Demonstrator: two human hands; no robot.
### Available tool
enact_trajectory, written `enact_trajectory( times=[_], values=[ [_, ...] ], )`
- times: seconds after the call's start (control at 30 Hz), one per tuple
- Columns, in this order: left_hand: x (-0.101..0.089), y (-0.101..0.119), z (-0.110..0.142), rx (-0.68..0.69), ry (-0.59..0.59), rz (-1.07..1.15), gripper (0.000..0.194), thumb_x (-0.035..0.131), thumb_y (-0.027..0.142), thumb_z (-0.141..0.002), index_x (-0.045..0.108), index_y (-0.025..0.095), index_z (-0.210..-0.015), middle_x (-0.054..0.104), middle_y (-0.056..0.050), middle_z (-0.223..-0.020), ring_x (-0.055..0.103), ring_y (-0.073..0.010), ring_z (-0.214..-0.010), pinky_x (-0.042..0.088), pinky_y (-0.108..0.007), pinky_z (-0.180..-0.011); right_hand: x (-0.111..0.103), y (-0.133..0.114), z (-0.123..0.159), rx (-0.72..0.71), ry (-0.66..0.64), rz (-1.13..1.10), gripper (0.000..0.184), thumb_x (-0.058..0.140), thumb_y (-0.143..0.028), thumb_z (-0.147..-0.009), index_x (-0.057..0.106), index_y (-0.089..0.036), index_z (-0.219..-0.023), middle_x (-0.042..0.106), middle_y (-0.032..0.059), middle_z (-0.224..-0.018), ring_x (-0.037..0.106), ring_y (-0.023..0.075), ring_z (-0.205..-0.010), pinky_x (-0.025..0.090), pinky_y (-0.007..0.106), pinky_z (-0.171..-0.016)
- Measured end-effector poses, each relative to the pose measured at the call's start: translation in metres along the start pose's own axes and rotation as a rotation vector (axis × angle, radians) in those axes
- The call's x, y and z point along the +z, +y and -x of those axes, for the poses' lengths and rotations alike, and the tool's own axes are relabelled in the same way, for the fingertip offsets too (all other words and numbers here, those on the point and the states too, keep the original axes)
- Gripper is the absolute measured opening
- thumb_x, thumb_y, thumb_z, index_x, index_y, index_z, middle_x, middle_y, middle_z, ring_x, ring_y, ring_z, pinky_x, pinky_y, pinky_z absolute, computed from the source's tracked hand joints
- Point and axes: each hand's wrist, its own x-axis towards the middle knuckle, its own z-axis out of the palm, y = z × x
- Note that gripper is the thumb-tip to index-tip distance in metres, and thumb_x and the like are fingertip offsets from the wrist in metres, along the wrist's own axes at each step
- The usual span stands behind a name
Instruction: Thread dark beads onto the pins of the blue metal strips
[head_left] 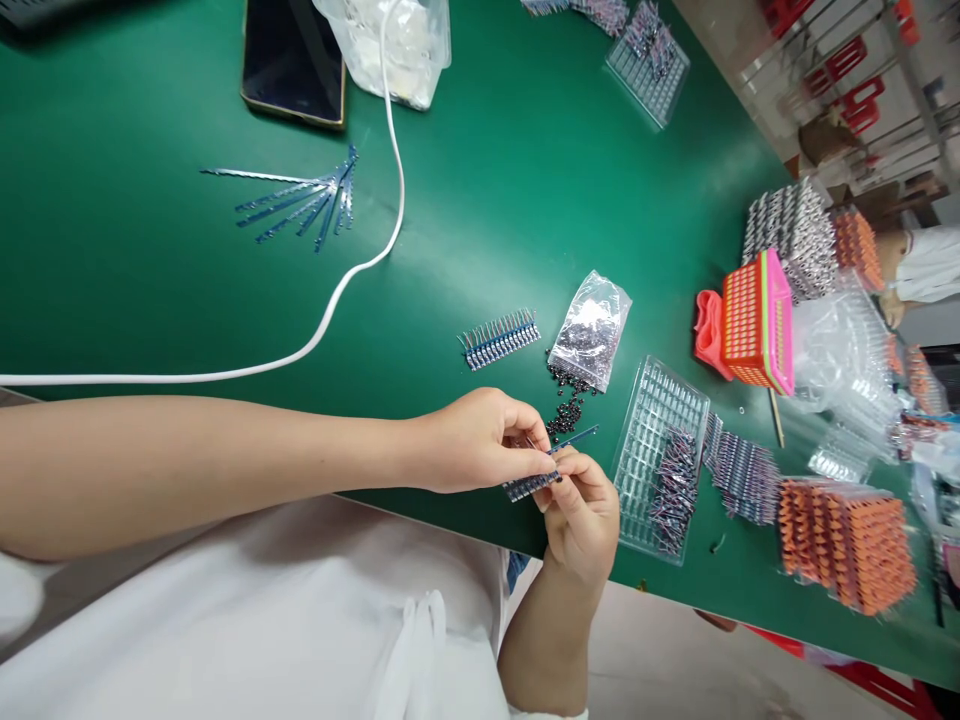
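Note:
My left hand (487, 440) is closed on a blue strip of small parts with thin wire leads (529, 487). My right hand (583, 510) meets it at the strip's right part, thumb and fingertips pinched together. A tiny dark piece shows at those fingertips, too small to name surely. Just beyond the hands lies a pile of small black beads (565, 415), beside a clear plastic bag (592, 325) holding more of them. A similar blue strip with upright wire leads (500, 340) rests on the green table (480, 220).
Right of my hands stands a clear compartment tray (637, 470), partly filled with wired parts. Further right are orange stacked parts (847, 545) and an orange-pink basket (757, 320). A white cable (337, 295), thin blue strips (307, 200) and a phone (292, 65) lie leftward.

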Motion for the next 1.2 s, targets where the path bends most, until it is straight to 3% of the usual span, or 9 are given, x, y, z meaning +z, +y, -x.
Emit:
enact_trajectory(
  times=[0.33,1.2],
  values=[
    [-0.0007,0.0043,0.0000,0.004,0.051,-0.032,0.020,0.065,0.033,-0.082,0.069,0.013,-0.082,0.068,-0.001,-0.071,0.060,-0.0136,-0.067,0.045,-0.023,-0.061,0.0061,0.0010,0.0049,-0.048,0.130,0.084,0.006,0.069,-0.028,-0.088,0.071,-0.023,-0.089,0.057,-0.0008,-0.077,0.054,0.0102,-0.060,0.043,0.023,-0.052],
    [-0.0004,0.0014,-0.0004,0.026,0.074,-0.020,0.020,0.066,0.034,-0.082,0.069,0.014,-0.082,0.069,-0.001,-0.073,0.060,-0.0131,-0.068,0.046,-0.023,-0.063,0.0095,-0.0002,0.0052,-0.086,0.145,0.080,0.007,0.066,-0.023,-0.090,0.073,-0.024,-0.093,0.059,-0.0004,-0.080,0.056,0.0099,-0.063,0.042,0.023,-0.053]
  ],
)
